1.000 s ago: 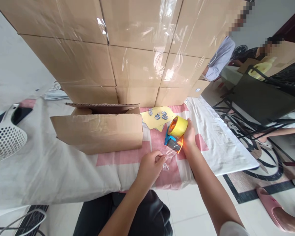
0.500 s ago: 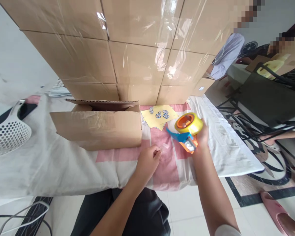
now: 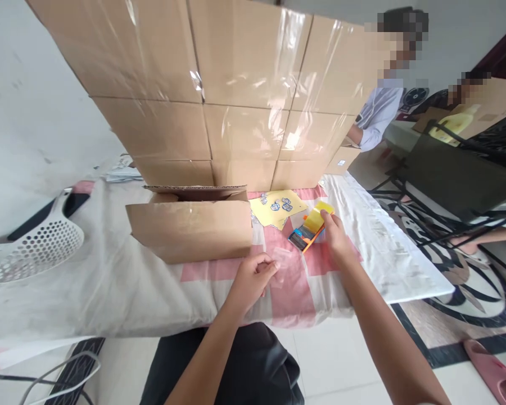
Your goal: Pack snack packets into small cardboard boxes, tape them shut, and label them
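My right hand (image 3: pixel 335 239) grips a tape dispenser (image 3: pixel 310 229) with a yellow roll, blue and orange body, low over the pink and white cloth (image 3: pixel 295 287). My left hand (image 3: pixel 253 277) pinches a small piece of clear tape (image 3: pixel 283 261) just above the cloth, left of the dispenser. An open cardboard box (image 3: pixel 191 228) lies on its side to the left of both hands. A yellow sticker sheet (image 3: pixel 278 207) rests behind the dispenser.
A tall wall of taped cardboard boxes (image 3: pixel 236 90) stands at the back of the table. A white perforated scoop (image 3: pixel 34 250) lies far left. Two other people sit at the right, beyond a black folding chair (image 3: pixel 455 174). A pink slipper (image 3: pixel 493 368) is on the floor.
My right hand lifted the tape dispenser, then brought it down and left toward the cloth, turned edge-on. My left hand kept hold of the torn clear tape piece. The view shifted a little.
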